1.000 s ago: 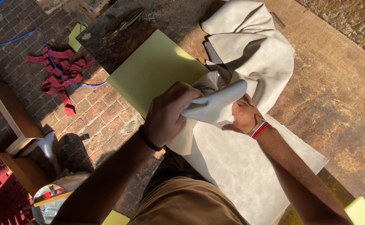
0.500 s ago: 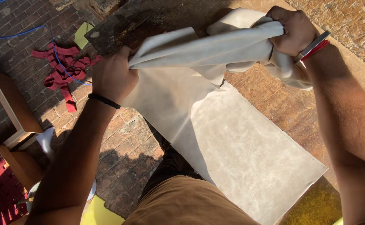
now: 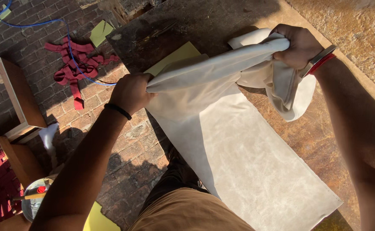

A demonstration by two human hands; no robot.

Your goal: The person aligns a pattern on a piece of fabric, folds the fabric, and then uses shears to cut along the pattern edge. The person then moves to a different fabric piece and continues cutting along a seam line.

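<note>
Since a moment ago the two hands have been moving apart, and the pale sheet point(image 3: 239, 158) is now stretching out between them instead of being bunched up in the middle. The left hand point(image 3: 129, 92) is pulling toward the left, with its fingers clenching tight around one end of the gathered part. The right hand point(image 3: 296, 45) is pulling toward the far right, its fingers gripping the other end in a fist. The part between the hands is making a long, twisted roll in the air.

The rest of the sheet is lying flat on the wooden table point(image 3: 324, 137) and reaching toward the near right corner. A loose fold is hanging down under the right hand. A yellow-green sheet point(image 3: 172, 57) is peeking out from under the pale one at the far side.

It looks like the person is pulling the sheet open to spread it out. On the brick floor to the left, red strips point(image 3: 74, 72) and a blue cord point(image 3: 33, 23) are lying well away.
</note>
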